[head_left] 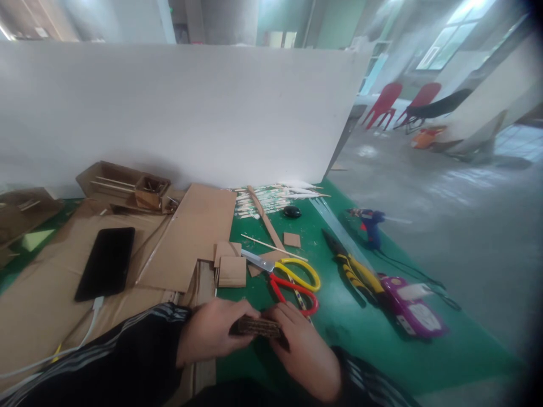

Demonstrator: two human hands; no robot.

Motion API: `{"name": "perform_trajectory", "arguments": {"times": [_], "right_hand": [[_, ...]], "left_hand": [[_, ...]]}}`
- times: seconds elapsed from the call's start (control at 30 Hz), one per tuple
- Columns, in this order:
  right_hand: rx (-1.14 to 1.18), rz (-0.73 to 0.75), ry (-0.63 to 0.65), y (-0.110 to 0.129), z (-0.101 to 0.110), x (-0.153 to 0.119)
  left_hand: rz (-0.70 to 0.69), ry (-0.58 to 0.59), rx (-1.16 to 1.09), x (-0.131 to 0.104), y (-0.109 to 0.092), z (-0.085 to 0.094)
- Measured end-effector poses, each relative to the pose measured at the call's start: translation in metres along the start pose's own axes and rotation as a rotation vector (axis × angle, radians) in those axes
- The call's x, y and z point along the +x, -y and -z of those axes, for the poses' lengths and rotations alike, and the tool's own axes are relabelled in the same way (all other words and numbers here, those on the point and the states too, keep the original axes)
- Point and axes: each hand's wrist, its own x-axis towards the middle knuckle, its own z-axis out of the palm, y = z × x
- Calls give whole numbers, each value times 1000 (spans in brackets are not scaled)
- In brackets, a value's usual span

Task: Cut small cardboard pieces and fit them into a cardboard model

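Observation:
Between my two hands, near the table's front edge, is a small stack of cardboard pieces (258,326) with its layered brown edges facing up. My left hand (216,330) grips its left end, thumb and fingers closed. On the right end my right hand (303,350) is closed too. Just beyond lie scissors (292,277) with one yellow and one red handle, their blades pointing left. Small cardboard squares (232,272) rest left of the scissors, and another cardboard square (292,239) sits behind them.
A phone (106,263) with a white cable lies on cardboard sheets (190,226) at left. Long-nose pliers (356,268), a purple device (411,308) and a glue gun (371,223) are at right. Thin sticks (263,200) lie before a white panel (178,113).

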Motion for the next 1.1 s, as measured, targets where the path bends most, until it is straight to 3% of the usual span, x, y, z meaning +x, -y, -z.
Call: {"name": "perform_trajectory", "arguments": {"times": [1.1], "right_hand": [[41, -36, 12, 3, 4, 3]], "left_hand": [[-43, -119, -67, 5, -9, 1]]}}
